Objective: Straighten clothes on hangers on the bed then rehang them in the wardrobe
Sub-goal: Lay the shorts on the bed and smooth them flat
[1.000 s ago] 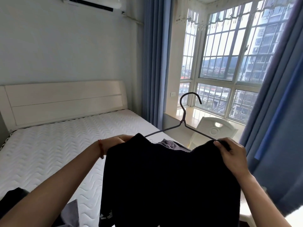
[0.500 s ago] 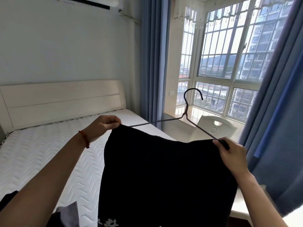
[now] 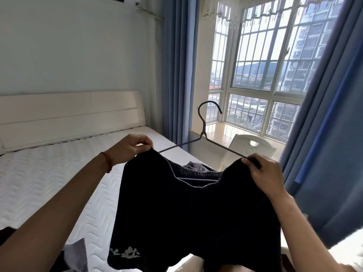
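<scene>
A dark wire hanger (image 3: 203, 132) is held up over the bed (image 3: 49, 173), hook pointing up. A black knit garment (image 3: 192, 222) with white print near its hem drapes over the hanger. My left hand (image 3: 131, 150) pinches the garment's left top corner at the hanger's left arm. My right hand (image 3: 265, 173) grips the right top corner together with the hanger's right end. The garment's top edge sags in the middle, showing the hanger's lower bar.
More dark and grey clothes (image 3: 76, 258) lie on the white mattress at the lower left. A white chair (image 3: 249, 148) stands by the window sill. Blue curtains (image 3: 324, 154) hang close on the right. The wardrobe is out of view.
The hanger's hook has swung back upright. The garment's top edge, stretched flat half a second ago, now sags in the middle. My left hand has moved right and lower.
</scene>
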`<state>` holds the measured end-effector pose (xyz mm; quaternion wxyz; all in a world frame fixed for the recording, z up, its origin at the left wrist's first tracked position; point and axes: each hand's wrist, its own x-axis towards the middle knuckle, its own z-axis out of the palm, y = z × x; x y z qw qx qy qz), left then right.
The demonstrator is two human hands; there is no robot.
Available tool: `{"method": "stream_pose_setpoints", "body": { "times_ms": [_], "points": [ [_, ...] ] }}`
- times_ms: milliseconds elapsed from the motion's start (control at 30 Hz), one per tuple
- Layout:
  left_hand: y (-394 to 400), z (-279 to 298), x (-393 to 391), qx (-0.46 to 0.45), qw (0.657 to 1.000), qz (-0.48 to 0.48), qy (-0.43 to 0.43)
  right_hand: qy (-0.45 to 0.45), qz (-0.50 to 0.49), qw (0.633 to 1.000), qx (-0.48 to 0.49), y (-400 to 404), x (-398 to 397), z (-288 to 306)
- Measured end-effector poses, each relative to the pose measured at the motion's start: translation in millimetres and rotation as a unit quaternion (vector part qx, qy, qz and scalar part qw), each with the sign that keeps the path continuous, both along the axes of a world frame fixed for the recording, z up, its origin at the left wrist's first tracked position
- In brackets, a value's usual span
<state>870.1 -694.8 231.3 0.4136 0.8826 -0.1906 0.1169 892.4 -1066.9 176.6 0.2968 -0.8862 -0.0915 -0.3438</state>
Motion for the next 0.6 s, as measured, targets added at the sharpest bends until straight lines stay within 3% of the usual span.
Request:
{"method": "stream_pose_setpoints", "body": {
  "times_ms": [167, 300, 467, 600],
  "points": [
    [-8, -23, -2, -0.026, 0.998, 0.057, -0.031, 0.009, -0.012, 0.999, 0.047, -7, -3, -3],
    [-8, -42, 3, 0.085, 0.987, 0.139, 0.011, 0.014, -0.014, 0.997, 0.071, -16, -3, -5],
    [-19, -74, -4, 0.114, 0.979, 0.163, -0.055, 0.022, 0.021, 0.999, 0.033, -25, 2, -18],
    [-23, -100, -11, 0.091, 0.978, 0.181, -0.043, 0.050, 0.067, 0.997, -0.001, -17, 16, -33]
  ]
}}
